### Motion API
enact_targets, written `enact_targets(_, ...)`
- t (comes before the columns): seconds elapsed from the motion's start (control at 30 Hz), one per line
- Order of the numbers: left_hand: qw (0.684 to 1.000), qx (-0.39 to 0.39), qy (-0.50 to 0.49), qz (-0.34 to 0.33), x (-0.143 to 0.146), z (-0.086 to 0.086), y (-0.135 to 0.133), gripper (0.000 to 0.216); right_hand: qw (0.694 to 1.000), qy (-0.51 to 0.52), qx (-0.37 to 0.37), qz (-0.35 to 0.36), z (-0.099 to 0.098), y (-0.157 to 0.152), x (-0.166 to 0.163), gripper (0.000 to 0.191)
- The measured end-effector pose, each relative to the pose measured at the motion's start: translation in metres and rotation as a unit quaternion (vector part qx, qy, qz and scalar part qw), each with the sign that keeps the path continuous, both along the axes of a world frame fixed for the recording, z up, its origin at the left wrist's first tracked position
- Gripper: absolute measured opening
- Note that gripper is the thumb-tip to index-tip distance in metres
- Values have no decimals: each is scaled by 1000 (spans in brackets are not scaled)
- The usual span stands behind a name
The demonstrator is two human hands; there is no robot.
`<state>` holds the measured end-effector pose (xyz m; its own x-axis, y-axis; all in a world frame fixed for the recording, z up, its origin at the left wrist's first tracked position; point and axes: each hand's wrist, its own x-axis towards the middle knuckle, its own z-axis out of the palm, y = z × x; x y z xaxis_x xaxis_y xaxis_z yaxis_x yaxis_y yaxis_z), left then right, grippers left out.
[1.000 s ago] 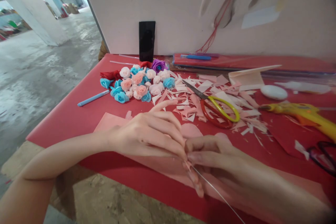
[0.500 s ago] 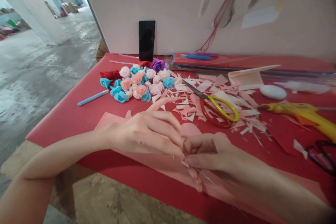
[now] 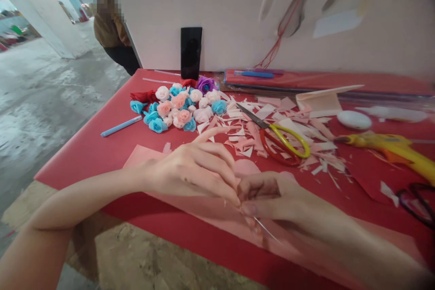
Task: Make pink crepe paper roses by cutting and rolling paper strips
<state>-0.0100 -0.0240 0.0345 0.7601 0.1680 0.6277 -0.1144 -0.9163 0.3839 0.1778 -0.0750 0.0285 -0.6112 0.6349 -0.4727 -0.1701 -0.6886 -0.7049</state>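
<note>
My left hand [image 3: 197, 170] reaches in from the left, its thumb and index fingertip pinched together and its little finger stretched out. What it pinches is hidden behind the fingers. Against its fingertips, my right hand [image 3: 278, 201] is closed in a pinch too. A thin pale stick [image 3: 267, 229], like a wire or needle, sticks out below the right fingertips towards the lower right. Both hands are over a pink paper sheet [image 3: 204, 210] on the red table [image 3: 163, 217]. Rounded pink petal pieces [image 3: 246, 167] lie just behind the fingers.
Paper roses [image 3: 176, 104] are heaped behind my left hand. Scissors [image 3: 272, 131] rest on paper scraps [image 3: 244, 138]. A yellow glue gun [image 3: 387, 142] and dark-handled scissors [image 3: 416, 201] lie right. A phone [image 3: 191, 53] leans on the white panel [image 3: 234, 13]; a person [image 3: 110, 31] is behind it.
A person has come into view at the panel's left edge. My hands have barely moved; the small pink piece at my fingertips is now covered and more of the thin stick shows.
</note>
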Motion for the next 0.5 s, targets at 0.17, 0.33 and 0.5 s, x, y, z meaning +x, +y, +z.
enact_targets(0.17,992,-98,-11,76,6,0,-2,11,998,-56,31,-14,4,1,3,18)
enact_targets(0.33,959,-253,56,112,7,4,-6,17,992,-80,91,-38,2,4,5,16)
enact_targets(0.5,941,-323,65,75,6,11,-9,17,986,-117,98,-69,4,2,5,14)
